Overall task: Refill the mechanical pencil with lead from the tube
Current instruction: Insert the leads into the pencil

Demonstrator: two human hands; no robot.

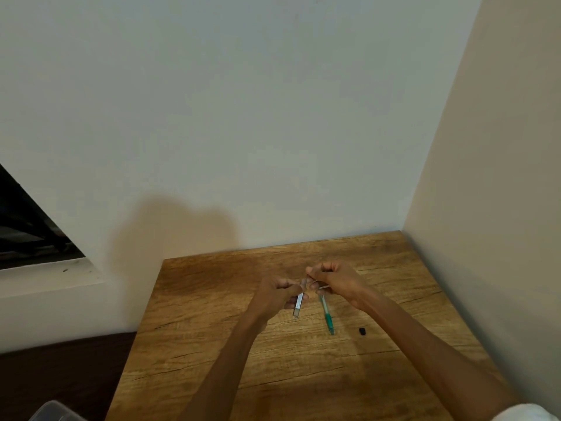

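Observation:
My left hand [277, 294] is closed around a slim clear lead tube [298, 305], held almost upright above the wooden table [212, 344]. My right hand [337, 281] pinches at the tube's top end with thumb and forefinger; whether a lead is between them is too small to tell. The green mechanical pencil [326, 314] hangs below my right hand, tip pointing down toward me; its upper end is hidden by the fingers. A small black cap [362, 330] lies on the table to the right of the pencil.
The table stands in a corner, with walls close behind and to the right. A window sill [45, 278] is at the left. A clear plastic container [51, 411] shows at the bottom left, beside the table's left edge.

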